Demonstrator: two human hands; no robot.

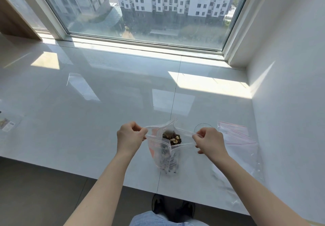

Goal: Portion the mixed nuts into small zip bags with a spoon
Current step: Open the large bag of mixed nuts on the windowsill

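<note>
Step in hand, by my reading: opening the supply bag, w/ no scooping begun. You stand at a white glossy tabletop (105, 116) under a window. Your left hand (129, 137) pinches one side of the mouth of a clear zip bag (166, 153); your right hand (210, 142) pinches the opposite side. Both grips are closed on the bag's lips, fingers and thumb curled on the plastic, pulling apart. The mouth gapes wide btwn the hands.

Location of task item: the mixed nuts (173, 138) sit inside this bag, dark and pale pieces visible through the open mouth. The bag stands upright on the tabletop near the front edge, approx. on a seam line in the surface. More contents show through the lower wall, blurred.

Small zip bags (235, 134), clear w/ red seal lines, lie flat on the tabletop just right of your right hand. Count unclear; they overlap. More clear plastic lies nearer the front edge on the right; cannot tell what it is.

Spoon: not found in view. A small printed packet or label (7, 124) lies at far left, well apart from the work.

Next move, as judged: you need one hand free for a spoon and one small bag opened. The supply bag must stay upright and open once released; it looks soft, so it may slump or tip and spill nuts. Locate the spoon first.
</note>
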